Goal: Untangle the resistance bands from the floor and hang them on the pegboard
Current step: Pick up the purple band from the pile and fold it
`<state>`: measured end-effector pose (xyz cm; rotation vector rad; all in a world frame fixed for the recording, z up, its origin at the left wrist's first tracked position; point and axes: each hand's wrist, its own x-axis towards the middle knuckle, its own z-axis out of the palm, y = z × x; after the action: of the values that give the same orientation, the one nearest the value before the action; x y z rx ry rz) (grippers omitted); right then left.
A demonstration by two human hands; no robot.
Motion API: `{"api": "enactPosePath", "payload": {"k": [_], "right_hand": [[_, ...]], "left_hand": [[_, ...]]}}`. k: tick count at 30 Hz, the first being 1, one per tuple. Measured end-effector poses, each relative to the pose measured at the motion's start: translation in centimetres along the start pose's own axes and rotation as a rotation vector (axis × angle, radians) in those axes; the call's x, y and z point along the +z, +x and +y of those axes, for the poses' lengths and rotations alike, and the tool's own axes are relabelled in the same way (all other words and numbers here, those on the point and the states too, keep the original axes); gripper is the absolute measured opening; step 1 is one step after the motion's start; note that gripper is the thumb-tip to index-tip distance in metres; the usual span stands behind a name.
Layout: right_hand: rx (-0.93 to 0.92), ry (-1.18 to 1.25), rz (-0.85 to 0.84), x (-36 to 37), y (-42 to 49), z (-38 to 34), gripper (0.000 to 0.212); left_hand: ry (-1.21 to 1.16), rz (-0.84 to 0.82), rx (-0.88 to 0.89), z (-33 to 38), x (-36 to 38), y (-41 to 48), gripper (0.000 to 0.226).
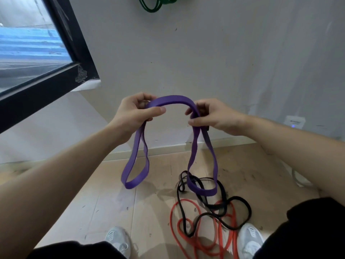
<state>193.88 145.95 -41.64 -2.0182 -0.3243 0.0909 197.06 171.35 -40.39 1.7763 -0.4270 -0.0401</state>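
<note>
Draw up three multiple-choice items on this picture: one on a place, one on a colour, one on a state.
1. Where is the green band?
A. on the window ledge
B. high on the wall
C. round the person's wrist

2. Which two bands lie tangled on the floor?
A. a black band and a red band
B. a yellow one and a blue one
C. a white one and a pink one

3. How is the purple band placed?
A. flat on the floor
B. hooked on a peg
C. held up by both hands, a loop hanging on each side

Answers: 1 B, it hangs against the wall at the top edge of the view. 2 A, black and red strands cross each other on the wooden boards. 3 C, the left hand and the right hand each grip it near its top.
</note>
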Motion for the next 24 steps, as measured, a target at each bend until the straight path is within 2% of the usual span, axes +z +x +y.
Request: {"api": "enactPosePath", "payload": {"k": [5,9,15,19,24], "right_hand": [[-0.103,0.092,0.046,-0.1,-0.1,-2.2,0.032],[-0.153,0.027,0.059,0.6,-0.3,-3.4,0.036],[-0.154,-0.091,0.06,0.9,-0.6,-3.0,0.034],[-0.159,-0.014,0.053,1.1,-0.6,-2.6,0.032],[-0.187,0.065,0.082,1.3,-0.5,-2.1,0.037]], "left_hand": [[0.061,-0.046,0.035,0.2,0.6,0.0,0.028],[0.07,-0.068,0.07,0.6,1.1,-0.2,0.022],[0.103,-0.126,0.088,0.8,1.4,-0.6,0.034],[0.147,-0.123,0.098,0.9,1.6,-0.5,0.037],[0.21,-0.142,0.1,1.5,1.8,-0.4,0.029]]}}
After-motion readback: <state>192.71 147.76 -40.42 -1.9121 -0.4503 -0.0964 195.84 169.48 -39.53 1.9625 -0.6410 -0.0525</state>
